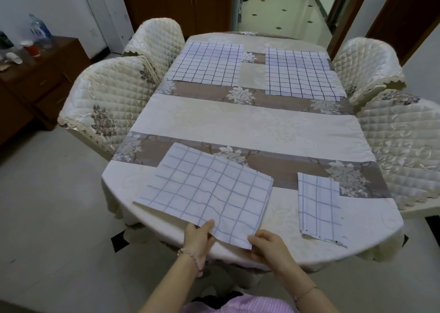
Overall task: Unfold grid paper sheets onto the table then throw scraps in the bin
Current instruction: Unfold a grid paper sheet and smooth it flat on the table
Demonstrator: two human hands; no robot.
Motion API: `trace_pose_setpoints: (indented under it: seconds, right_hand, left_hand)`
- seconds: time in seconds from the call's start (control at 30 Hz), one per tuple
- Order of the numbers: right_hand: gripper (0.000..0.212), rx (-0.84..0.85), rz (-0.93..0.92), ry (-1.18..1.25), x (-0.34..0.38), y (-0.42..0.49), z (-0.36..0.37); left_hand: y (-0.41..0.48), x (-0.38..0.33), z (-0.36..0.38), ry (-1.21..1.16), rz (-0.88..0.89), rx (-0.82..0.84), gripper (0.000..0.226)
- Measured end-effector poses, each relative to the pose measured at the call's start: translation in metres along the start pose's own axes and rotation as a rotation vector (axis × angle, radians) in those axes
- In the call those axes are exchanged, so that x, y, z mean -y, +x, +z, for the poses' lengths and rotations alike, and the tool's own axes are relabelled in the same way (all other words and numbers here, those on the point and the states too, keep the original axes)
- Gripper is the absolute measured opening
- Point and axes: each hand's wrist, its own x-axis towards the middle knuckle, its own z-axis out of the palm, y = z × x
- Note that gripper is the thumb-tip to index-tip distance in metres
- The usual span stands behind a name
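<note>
Two sheets (pixel 207 61) lie flat at far bench (pixel 238 122) end. Our left hand (pixel 198 235) and right hand (pixel 267 243) pinch folded sheet (pixel 204 191) near edge, ready for opening; another folded piece (pixel 320 205) waits right.

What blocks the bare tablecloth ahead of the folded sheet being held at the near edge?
Nothing visible. Both the left hand and right hand grip the folded grid sheet; the smaller folded sheet lies apart, to its right.

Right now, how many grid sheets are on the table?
4: far left sheet, far right sheet, near sheet held by both hands, folded sheet near right. None seem hidden.
</note>
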Motion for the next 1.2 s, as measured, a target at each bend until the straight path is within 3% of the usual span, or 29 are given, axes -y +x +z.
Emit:
trace_pose_setpoints:
  seconds: [0.1, 0.17, 0.3, 0.33, 0.43, 0.5, 0.57, 0.67, 0.77, 0.83, 0.9, 1.0, 1.07, 1.2]
  right_hand:
    - [0.009, 0.067, 0.021, 0.04, 0.008, -0.006, -0.005]
    - [0.014, 0.041, 0.043, 0.185, 0.014, -0.001, -0.013]
    - [0.022, -0.067, 0.064, 0.324, 0.03, 0.022, -0.034]
    - [0.024, -0.089, 0.05, 0.291, 0.035, 0.028, -0.038]
    - [0.023, -0.086, -0.016, 0.1, 0.051, 0.036, -0.037]
    - [0.018, -0.048, -0.033, -0.034, 0.06, 0.038, -0.033]
    - [0.025, -0.011, -0.045, -0.146, 0.065, 0.041, -0.029]
    - [0.043, 0.037, -0.057, -0.196, 0.064, 0.045, -0.024]
    - [0.019, 0.093, -0.049, -0.165, 0.059, 0.04, -0.02]
    - [0.017, 0.128, -0.039, -0.157, 0.055, 0.034, -0.019]
    - [0.018, 0.158, -0.021, -0.127, 0.051, 0.03, -0.02]
    - [0.02, 0.147, 0.003, -0.047, 0.046, 0.024, -0.018]
    - [0.017, 0.109, 0.002, 0.005, 0.043, 0.022, -0.015]
    - [0.023, 0.066, -0.046, 0.04, 0.043, 0.02, -0.006]
  left_hand:
    - [0.006, -0.006, -0.013, 0.207, 0.026, -0.008, 0.03]
    - [0.008, -0.014, -0.024, 0.302, 0.025, 0.018, 0.029]
    - [0.011, -0.031, -0.046, 0.404, 0.027, 0.226, 0.014]
    - [0.007, -0.037, -0.048, 0.441, 0.028, 0.263, 0.006]
    - [0.015, -0.05, -0.057, 0.517, 0.014, 0.296, 0.019]
    - [0.022, -0.059, -0.063, 0.543, 0.008, 0.299, 0.006]
    - [0.034, -0.065, -0.07, 0.52, 0.031, 0.237, 0.025]
    - [0.045, -0.072, -0.07, 0.421, 0.144, 0.061, 0.027]
    - [0.053, -0.077, -0.062, 0.339, 0.196, -0.044, 0.024]
    - [0.059, -0.08, -0.057, 0.301, 0.214, -0.06, 0.028]
    - [0.062, -0.081, -0.05, 0.4, 0.277, -0.097, 0.038]
    - [0.054, -0.077, -0.037, 0.86, 0.561, -0.23, 0.054]
    - [0.037, -0.066, -0.022, 1.024, 0.742, -0.147, 0.049]
    - [-0.003, -0.03, 0.013, 1.064, 0.742, 0.194, 0.041]
